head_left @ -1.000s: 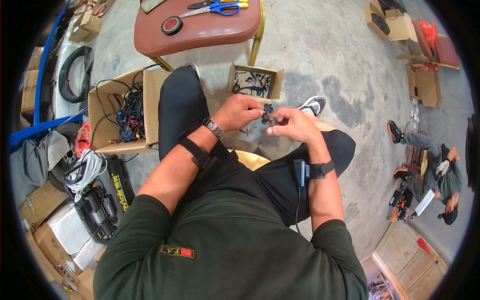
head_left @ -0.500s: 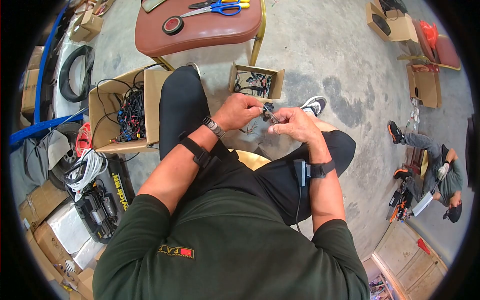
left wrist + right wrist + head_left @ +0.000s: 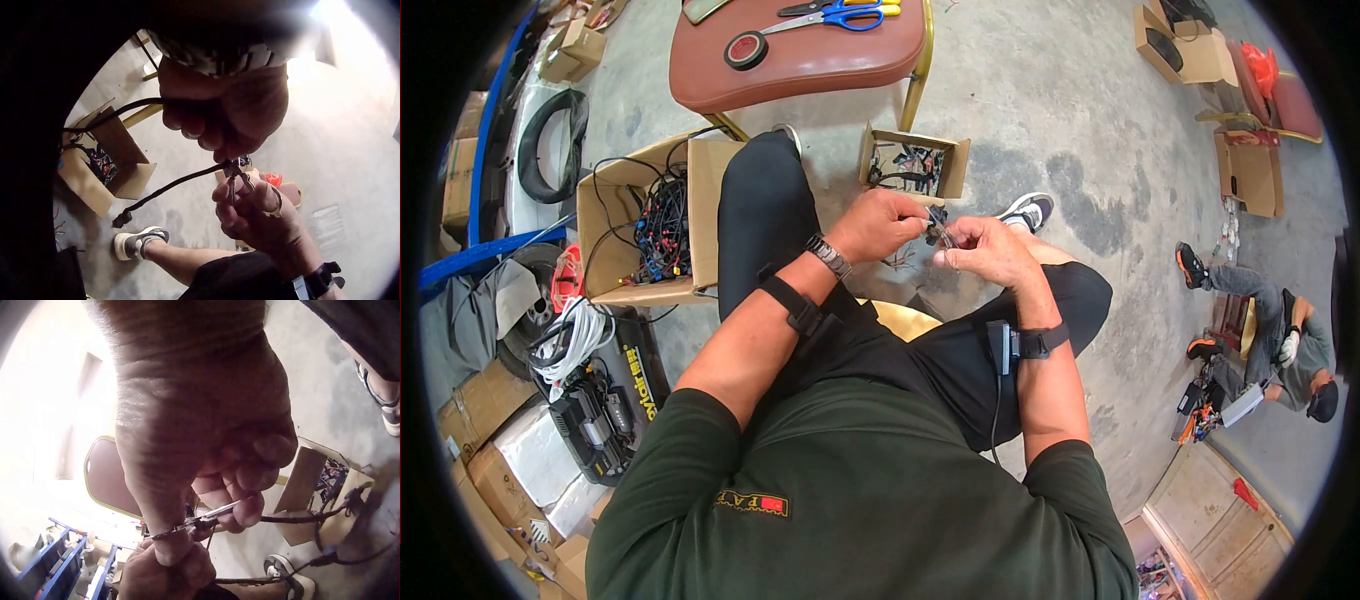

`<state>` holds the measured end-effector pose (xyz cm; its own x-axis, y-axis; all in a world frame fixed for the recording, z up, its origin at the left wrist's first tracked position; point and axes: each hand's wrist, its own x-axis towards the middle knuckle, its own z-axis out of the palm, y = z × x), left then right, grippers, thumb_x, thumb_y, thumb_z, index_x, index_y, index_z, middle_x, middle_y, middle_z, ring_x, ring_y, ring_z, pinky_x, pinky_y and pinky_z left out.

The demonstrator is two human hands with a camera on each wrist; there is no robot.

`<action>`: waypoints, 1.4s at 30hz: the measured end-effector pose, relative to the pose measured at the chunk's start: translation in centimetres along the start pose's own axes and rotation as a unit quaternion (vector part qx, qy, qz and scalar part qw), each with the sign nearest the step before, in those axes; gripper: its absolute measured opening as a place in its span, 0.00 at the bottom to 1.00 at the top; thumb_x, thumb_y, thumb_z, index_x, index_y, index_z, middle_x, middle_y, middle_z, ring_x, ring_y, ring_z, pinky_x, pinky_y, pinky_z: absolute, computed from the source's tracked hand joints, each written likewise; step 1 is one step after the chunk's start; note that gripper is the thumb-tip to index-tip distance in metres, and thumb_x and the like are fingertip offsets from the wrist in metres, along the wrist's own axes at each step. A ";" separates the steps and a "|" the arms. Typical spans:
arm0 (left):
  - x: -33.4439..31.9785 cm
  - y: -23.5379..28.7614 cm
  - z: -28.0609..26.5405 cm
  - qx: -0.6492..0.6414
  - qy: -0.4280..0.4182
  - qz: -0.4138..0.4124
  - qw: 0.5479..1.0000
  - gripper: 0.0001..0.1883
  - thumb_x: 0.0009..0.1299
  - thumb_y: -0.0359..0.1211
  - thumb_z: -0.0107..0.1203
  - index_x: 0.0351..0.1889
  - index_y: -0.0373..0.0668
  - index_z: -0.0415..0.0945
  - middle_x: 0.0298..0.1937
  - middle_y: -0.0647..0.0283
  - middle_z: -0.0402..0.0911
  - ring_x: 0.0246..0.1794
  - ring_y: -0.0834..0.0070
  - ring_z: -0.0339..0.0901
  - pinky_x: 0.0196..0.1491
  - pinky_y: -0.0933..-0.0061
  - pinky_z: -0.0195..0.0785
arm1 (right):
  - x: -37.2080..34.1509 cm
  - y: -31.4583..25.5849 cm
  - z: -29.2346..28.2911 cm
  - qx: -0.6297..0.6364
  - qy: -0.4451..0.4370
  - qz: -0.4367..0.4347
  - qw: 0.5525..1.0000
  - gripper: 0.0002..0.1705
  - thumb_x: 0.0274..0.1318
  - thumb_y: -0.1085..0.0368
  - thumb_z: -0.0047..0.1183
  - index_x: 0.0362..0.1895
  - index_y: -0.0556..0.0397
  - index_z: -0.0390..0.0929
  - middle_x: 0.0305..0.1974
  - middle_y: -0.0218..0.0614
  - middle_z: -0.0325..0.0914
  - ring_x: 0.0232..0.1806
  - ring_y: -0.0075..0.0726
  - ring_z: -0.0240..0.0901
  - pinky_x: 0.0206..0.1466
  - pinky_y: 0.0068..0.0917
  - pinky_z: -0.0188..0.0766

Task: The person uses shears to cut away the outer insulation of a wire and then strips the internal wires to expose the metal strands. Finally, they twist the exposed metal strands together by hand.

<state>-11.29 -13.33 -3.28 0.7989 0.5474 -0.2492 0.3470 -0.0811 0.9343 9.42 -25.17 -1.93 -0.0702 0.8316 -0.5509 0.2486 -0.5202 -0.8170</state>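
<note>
My left hand (image 3: pixel 882 225) pinches a black cable (image 3: pixel 178 181) near one end. One stretch of the cable leaves the fist to the left, and another slants down to a dark connector (image 3: pixel 123 219). Facing it, my right hand (image 3: pixel 995 250) grips small metal scissors (image 3: pixel 219 512), thumb and fingers curled at the handles. In the left wrist view, the scissors' tip is right at the cable below the left fingertips. The fingers hide part of the scissors and the cable's end.
A carton of tangled cables (image 3: pixel 662 230) stands by the left knee. A smaller box with wire scraps (image 3: pixel 910 168) sits on the floor ahead. Black tape (image 3: pixel 745 50) and blue-handled scissors (image 3: pixel 850 16) lie on a brown stool (image 3: pixel 820 65). Another person (image 3: pixel 1290 330) sits far right.
Both hands stay nearly in place in front of the lap. The small scissors and right fingers have shifted slightly against the cable. The person at far right has moved their head and hands.
</note>
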 end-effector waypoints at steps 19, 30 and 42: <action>0.2 -0.6 0.4 0.050 0.048 0.003 0.998 0.13 0.66 0.33 0.57 0.44 0.36 0.84 0.29 0.54 0.84 0.28 0.75 0.80 0.35 0.70 0.72 | -0.5 -0.8 -0.3 0.023 -0.020 0.011 0.999 0.14 0.50 0.62 0.72 0.34 0.59 0.83 0.28 0.26 0.80 0.30 0.19 0.72 0.34 0.23 0.69; -0.2 0.2 0.3 0.059 0.019 0.021 0.998 0.12 0.66 0.34 0.58 0.43 0.37 0.84 0.32 0.53 0.85 0.30 0.71 0.82 0.37 0.70 0.73 | -0.2 -0.4 0.0 -0.007 -0.018 0.013 1.000 0.17 0.50 0.57 0.72 0.33 0.55 0.81 0.26 0.19 0.73 0.29 0.17 0.64 0.31 0.21 0.63; -0.1 -0.2 0.6 0.094 0.036 0.023 0.995 0.13 0.65 0.35 0.58 0.43 0.39 0.84 0.31 0.50 0.84 0.30 0.65 0.83 0.38 0.67 0.74 | 0.2 0.5 -0.2 -0.044 -0.022 0.025 0.998 0.15 0.50 0.59 0.72 0.31 0.55 0.81 0.26 0.23 0.77 0.29 0.18 0.68 0.32 0.22 0.65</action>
<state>-11.11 -13.89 -3.65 0.7820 0.5963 -0.1816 0.4015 -0.2591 0.8784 9.74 -25.21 -2.37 -0.0965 0.7945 -0.5995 0.3375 -0.5405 -0.7707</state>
